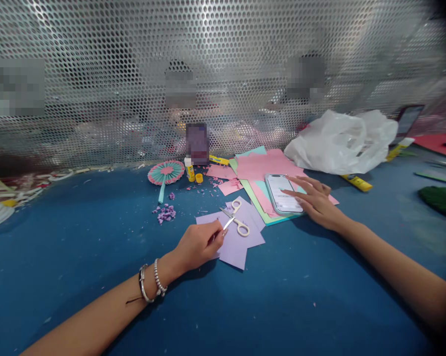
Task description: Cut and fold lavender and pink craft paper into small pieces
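Around flat purple sheets (235, 251) we list: paper rosette (167, 170), ten o'clock, seemingly finished; left hand (200, 244) curled at scissors (233, 216), grip unclear; right hand (318, 203) splayed on phone (284, 201).

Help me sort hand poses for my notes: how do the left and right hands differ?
The left hand is curled, apparently pinching the scissors by a blade; the right hand is stretched out over the phone. The left hand has bracelets at its wrist; the right hand has none. Both are ungloved.
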Demonstrator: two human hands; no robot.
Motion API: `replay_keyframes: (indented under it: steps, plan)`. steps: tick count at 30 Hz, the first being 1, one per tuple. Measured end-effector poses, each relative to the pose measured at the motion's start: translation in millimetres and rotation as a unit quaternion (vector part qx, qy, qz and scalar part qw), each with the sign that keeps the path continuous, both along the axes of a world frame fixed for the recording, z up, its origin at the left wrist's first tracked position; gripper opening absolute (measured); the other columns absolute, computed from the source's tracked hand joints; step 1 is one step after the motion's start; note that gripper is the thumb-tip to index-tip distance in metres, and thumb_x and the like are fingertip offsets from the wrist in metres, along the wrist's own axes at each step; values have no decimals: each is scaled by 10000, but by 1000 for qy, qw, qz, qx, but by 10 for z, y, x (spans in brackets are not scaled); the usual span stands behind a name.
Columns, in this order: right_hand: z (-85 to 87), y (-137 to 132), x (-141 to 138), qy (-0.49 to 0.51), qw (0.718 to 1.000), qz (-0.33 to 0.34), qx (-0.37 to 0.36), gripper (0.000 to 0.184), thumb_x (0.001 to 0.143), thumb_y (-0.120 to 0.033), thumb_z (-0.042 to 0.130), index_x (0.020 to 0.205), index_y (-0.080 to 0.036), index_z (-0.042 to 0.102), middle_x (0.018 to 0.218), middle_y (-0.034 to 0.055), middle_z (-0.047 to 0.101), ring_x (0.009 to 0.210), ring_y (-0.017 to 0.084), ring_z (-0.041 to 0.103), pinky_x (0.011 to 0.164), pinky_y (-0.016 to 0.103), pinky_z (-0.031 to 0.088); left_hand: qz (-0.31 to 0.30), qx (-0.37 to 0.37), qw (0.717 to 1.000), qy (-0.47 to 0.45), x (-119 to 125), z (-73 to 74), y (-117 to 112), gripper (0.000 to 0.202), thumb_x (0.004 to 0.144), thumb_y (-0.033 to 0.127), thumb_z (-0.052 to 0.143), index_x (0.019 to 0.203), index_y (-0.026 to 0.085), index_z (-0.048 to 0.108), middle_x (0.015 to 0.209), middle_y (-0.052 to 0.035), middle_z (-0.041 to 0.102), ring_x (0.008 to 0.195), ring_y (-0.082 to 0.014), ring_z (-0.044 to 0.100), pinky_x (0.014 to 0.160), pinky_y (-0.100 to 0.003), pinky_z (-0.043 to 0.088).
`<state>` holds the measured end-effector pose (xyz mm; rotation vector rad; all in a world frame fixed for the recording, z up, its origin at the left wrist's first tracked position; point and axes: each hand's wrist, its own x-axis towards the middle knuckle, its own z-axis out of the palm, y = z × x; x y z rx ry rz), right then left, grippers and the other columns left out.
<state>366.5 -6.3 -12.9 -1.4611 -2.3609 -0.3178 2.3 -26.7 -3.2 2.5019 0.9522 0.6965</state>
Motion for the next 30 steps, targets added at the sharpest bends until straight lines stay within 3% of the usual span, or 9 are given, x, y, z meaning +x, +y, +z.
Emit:
replay_keyframes:
  steps: [9, 16, 22, 30]
  plan:
    - [-48, 25, -55, -22, 999, -1, -48, 383, 925, -402, 249, 1265, -425, 424, 1481, -108, 170, 1307, 271, 244, 982, 531, 248, 2, 2, 1000, 1, 0, -1, 3, 256, 914, 264, 364, 691, 165, 443, 548, 52, 424, 479, -74, 368, 491, -221, 277]
    - [13, 1, 52, 38, 999, 13, 2, 390, 922, -355, 256, 1236, -340, 485, 1425, -41, 334, 1275, 261, 320, 973, 507, 286, 4, 1, 1000, 5, -1, -2, 1, 258, 913, 273, 363, 695, 166, 451, 550, 49, 432, 483, -78, 374, 493, -223, 278]
    - [23, -15, 94, 43, 999, 5, 18, 369, 913, -348, 289, 1133, -343, 585, 1323, -27, 468, 1207, 271, 402, 943, 522, 304, 3, 3, 1000, 5, -6, 7, -4, 258, 915, 272, 360, 697, 167, 451, 549, 50, 428, 481, -77, 370, 493, -223, 282]
    - [0, -16, -4, 3, 999, 12, -30, 391, 912, -350, 273, 1235, -383, 493, 1454, -58, 266, 1249, 289, 343, 929, 533, 320, 3, 11, 1000, 10, 0, 5, -2, 274, 919, 277, 347, 694, 165, 457, 547, 44, 445, 479, -80, 383, 490, -223, 291]
